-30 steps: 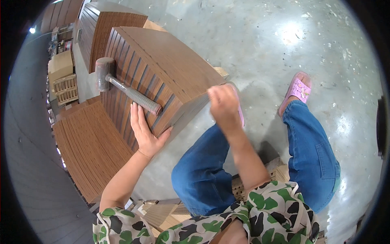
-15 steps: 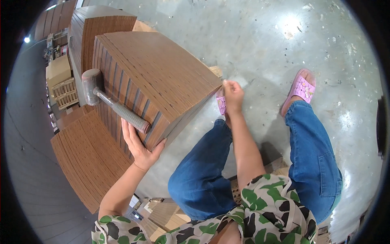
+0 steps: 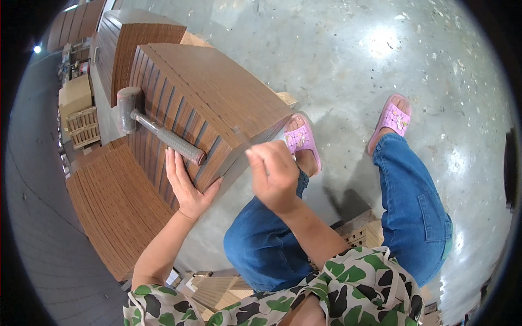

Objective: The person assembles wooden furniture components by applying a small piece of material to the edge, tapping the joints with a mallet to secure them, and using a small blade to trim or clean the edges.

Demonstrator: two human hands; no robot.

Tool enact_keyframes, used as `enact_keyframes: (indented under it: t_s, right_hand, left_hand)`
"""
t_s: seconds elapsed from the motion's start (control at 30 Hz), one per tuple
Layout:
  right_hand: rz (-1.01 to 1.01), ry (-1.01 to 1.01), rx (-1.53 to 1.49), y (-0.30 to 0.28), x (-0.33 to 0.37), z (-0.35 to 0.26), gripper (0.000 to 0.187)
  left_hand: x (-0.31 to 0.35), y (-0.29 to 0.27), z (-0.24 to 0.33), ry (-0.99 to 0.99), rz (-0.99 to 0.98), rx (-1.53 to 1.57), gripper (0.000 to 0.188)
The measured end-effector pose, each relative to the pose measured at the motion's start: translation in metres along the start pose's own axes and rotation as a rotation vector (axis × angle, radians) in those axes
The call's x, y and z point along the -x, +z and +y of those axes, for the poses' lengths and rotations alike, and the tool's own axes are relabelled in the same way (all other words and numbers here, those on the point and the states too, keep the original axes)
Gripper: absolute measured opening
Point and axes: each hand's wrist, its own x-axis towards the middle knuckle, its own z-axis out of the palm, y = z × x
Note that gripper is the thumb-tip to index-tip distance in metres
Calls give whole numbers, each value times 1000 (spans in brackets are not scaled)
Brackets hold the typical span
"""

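Brown wood-grain board stack (image 3: 217, 87), likely heavy, stiff; grip corners, left hand (image 3: 190, 196) splayed near one, right hand (image 3: 275, 176) curled, contents unclear.

The shirt (image 3: 375, 282) is pale with rounded green and black patches in a camouflage pattern, its sleeves (image 3: 155, 301) ending near the elbows, and the left hand (image 3: 190, 200) and right hand (image 3: 276, 176) are bare. Below come blue denim trousers (image 3: 405, 185) with a stitched pocket (image 3: 433, 214) on the right leg, and pink open-toed sandals (image 3: 395, 117) with small ornaments on the straps
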Motion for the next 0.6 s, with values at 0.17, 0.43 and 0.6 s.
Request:
enact_keyframes:
  t_s: [0.17,0.43,0.6]
  right_hand:
    - [-43,808,-365,-2,19,79,11]
    - [114,821,-30,-47,64,274,14]
    - [-63,394,217,-26,23,188,7]
  left_hand:
    - [5,-3,0,2,1,-3,105]
    - [3,10,5,-2,6,75,106]
    - [6,5,-3,7,1,25,105]
